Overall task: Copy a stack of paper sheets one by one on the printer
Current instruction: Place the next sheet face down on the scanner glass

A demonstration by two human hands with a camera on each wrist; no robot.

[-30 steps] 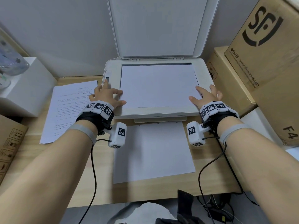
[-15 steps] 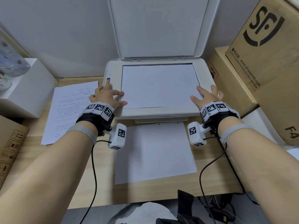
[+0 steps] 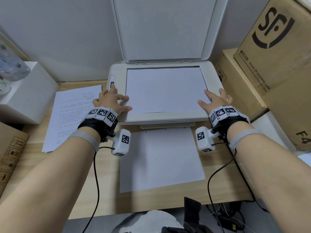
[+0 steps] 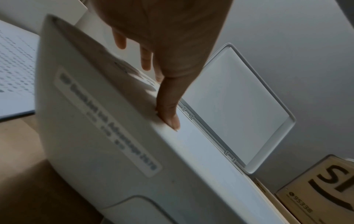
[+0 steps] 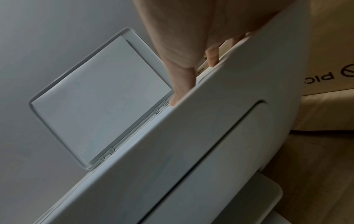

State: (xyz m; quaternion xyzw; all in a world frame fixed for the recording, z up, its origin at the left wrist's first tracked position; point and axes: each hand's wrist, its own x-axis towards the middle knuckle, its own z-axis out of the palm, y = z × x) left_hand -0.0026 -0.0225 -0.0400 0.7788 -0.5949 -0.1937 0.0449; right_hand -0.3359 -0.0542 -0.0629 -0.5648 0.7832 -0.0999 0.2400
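Observation:
A white printer (image 3: 116, 71) stands at the back of the desk with its lid (image 3: 165, 27) raised against the wall. A blank-side-up sheet (image 3: 165, 89) lies flat on the scanner bed. My left hand (image 3: 112, 100) rests spread on the sheet's near left corner and the printer's left edge, fingers straight (image 4: 168, 112). On the sheet's near right corner my right hand (image 3: 213, 100) lies flat, fingers straight (image 5: 184, 84). A printed sheet stack (image 3: 72, 115) lies left of the printer. Another blank sheet (image 3: 159, 160) lies on the desk in front of the printer.
Cardboard boxes (image 3: 276, 52) crowd the right side, one flat box (image 3: 235, 84) beside the printer. A white box (image 3: 28, 93) stands at the left with a clear bag on it. Another carton (image 3: 10, 155) sits at the left edge. Cables hang off the desk front.
Both hands stay on the sheet's near corners; they have shifted only slightly on it. The sheet lies in the same place on the glass.

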